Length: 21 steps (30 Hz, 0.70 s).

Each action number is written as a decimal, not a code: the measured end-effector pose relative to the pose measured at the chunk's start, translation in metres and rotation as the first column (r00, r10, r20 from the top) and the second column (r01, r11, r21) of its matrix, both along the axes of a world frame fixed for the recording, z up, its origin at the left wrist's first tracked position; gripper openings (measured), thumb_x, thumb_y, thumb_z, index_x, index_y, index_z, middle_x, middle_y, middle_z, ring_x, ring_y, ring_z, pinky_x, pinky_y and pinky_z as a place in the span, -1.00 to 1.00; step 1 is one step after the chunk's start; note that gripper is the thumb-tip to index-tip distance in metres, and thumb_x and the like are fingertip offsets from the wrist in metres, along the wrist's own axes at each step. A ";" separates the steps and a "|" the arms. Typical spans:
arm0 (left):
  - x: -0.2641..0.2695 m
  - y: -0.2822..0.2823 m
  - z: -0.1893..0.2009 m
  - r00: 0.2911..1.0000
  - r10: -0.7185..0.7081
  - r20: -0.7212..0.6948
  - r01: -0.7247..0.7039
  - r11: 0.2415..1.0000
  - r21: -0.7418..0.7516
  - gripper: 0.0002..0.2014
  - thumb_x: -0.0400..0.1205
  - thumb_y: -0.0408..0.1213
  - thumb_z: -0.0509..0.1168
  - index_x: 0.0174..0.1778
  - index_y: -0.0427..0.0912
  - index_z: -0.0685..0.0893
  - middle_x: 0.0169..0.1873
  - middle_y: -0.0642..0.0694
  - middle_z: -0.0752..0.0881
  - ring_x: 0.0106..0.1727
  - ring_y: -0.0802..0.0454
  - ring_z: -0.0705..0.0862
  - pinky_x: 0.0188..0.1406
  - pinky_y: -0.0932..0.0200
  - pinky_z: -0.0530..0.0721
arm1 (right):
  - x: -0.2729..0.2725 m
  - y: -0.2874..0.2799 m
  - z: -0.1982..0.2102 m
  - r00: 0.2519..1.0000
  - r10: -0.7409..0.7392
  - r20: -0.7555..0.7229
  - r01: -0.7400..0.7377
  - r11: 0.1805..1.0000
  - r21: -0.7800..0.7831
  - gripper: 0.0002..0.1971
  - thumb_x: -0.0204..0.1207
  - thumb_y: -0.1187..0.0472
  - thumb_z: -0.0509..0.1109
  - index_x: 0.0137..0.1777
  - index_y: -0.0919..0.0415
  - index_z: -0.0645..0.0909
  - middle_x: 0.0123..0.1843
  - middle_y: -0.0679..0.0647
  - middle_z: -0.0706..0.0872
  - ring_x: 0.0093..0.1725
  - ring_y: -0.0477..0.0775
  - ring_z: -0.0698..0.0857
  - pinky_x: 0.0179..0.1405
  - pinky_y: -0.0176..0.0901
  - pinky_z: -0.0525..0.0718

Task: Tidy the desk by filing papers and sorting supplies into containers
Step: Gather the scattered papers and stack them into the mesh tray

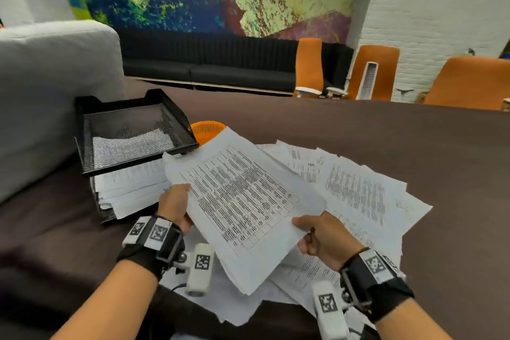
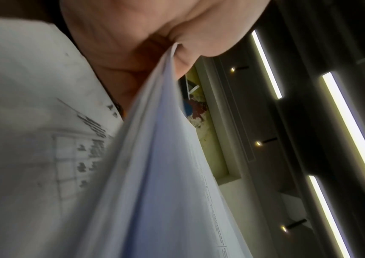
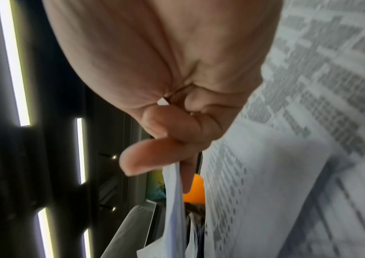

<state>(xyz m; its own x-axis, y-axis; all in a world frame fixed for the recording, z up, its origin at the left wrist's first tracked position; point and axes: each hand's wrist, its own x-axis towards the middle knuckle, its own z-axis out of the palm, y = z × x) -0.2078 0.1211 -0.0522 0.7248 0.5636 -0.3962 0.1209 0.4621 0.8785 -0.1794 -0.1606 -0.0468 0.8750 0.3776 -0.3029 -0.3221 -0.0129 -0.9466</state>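
The desk [image 1: 358, 130], covered in dark brown, spreads out ahead of both hands. Beyond the left hand [image 1: 175, 208] and a little to its outer side stands a black mesh tray stack [image 1: 132, 132]: its upper tray holds a few sheets, and the lower one is packed with filed papers [image 1: 132, 188] that lie just beside the left hand's knuckles. Under and beyond the right hand [image 1: 324, 237], loose printed papers [image 1: 358, 190] lie fanned over the desk. Between the two hands, raised above that spread and tilted, is the held sheaf of papers [image 1: 240, 201], its top page a printed table. The left hand grips the sheaf's left edge, thumb on top; the left wrist view shows the sheaf [image 2: 154, 157] wedged into the fold of the palm. The right hand pinches the near right corner, fingers curled beneath. Past the sheaf's far corner, an orange basket [image 1: 207, 130] peeks out.
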 end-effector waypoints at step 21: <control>-0.072 0.115 -0.036 0.941 0.306 0.146 -0.207 0.860 -0.466 -0.11 0.43 0.45 0.17 0.40 -0.27 0.55 0.25 -0.36 0.68 0.25 -0.42 0.67 0.32 -0.34 0.56 | -0.001 0.226 0.012 0.970 0.135 -0.200 -0.102 0.980 0.169 -0.78 0.72 0.43 0.08 0.32 0.37 0.34 -0.27 0.32 0.65 -0.37 0.14 0.77 -0.60 -0.30 0.62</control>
